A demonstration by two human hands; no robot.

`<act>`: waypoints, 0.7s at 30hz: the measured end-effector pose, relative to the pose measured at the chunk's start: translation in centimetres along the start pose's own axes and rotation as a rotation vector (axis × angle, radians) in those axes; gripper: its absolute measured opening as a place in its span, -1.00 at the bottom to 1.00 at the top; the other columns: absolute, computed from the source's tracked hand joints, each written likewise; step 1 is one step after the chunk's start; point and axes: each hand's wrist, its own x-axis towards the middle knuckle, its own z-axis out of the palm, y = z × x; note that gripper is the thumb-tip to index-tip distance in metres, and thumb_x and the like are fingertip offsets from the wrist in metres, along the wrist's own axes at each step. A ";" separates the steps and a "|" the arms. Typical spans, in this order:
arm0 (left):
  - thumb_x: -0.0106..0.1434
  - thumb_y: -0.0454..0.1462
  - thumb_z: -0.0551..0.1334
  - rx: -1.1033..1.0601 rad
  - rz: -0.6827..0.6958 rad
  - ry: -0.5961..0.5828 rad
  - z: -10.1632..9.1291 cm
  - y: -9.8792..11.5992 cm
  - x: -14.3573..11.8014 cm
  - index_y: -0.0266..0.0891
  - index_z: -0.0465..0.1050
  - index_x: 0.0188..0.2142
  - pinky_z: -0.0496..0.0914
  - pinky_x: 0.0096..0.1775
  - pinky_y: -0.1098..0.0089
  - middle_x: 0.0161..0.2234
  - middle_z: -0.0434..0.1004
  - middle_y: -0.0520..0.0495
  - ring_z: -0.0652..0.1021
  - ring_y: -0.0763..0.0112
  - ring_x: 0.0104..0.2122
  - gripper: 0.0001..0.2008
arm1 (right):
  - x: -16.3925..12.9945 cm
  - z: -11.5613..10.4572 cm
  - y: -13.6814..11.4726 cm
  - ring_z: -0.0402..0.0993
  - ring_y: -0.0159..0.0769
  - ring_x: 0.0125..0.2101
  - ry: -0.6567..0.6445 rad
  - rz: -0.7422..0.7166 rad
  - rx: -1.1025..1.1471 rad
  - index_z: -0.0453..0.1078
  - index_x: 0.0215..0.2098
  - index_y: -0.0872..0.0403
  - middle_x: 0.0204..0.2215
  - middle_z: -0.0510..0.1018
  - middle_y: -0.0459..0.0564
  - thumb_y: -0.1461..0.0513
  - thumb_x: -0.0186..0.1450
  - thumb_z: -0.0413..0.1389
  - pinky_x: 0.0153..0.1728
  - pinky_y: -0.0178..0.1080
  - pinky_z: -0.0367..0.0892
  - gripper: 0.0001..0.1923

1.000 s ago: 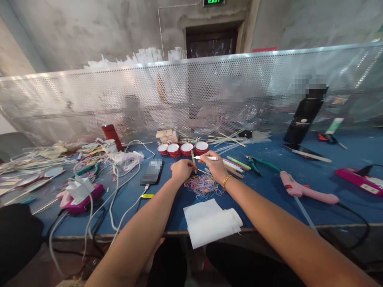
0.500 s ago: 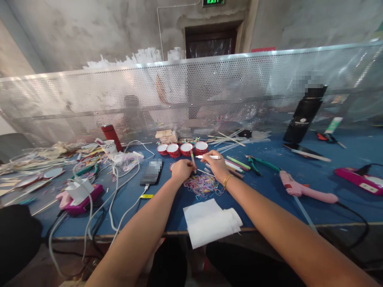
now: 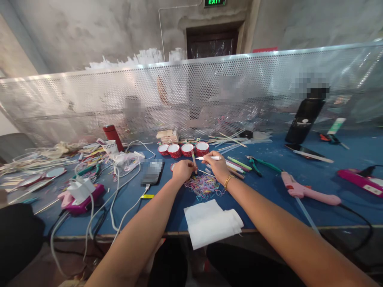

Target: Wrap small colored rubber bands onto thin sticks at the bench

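My left hand (image 3: 182, 170) is closed on a flat wooden craft stick (image 3: 194, 158), which stands upright from the fingers with a greenish mark near its top. In my right hand (image 3: 218, 165) is a white marker pen (image 3: 213, 158), its tip pointing left toward the stick and just short of it. Whether the tip touches the stick I cannot tell. Beneath both hands lies a loose pile of colourful rubber bands (image 3: 203, 186). Behind them stand several small red drums with white tops (image 3: 187, 148). Some markers (image 3: 236, 164) lie right of my right hand.
A folded white cloth (image 3: 214, 223) hangs over the table's front edge. Left are a phone (image 3: 152, 172), white cables and a purple power strip (image 3: 80, 205). Right are green-handled pliers (image 3: 266, 164), a pink glue gun (image 3: 308, 193) and a black bottle (image 3: 305, 119). A perforated metal screen (image 3: 203, 91) stands behind.
The whole view has shifted very slightly. Both hands keep their hold on the stick and the marker pen, with hardly any movement between them.
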 end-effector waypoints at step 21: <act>0.22 -0.14 0.34 -0.005 0.010 -0.006 0.2 -0.4 0.4 -0.10 0.71 -0.23 0.36 -0.24 0.44 -0.26 0.72 -0.01 0.62 0.34 -0.24 -0.81 | -0.1 0.0 -0.6 0.52 -0.22 -0.42 -0.071 -0.003 0.047 0.47 -0.40 -0.02 -0.52 0.60 -0.08 0.01 0.06 0.29 -0.31 -0.20 0.38 -0.74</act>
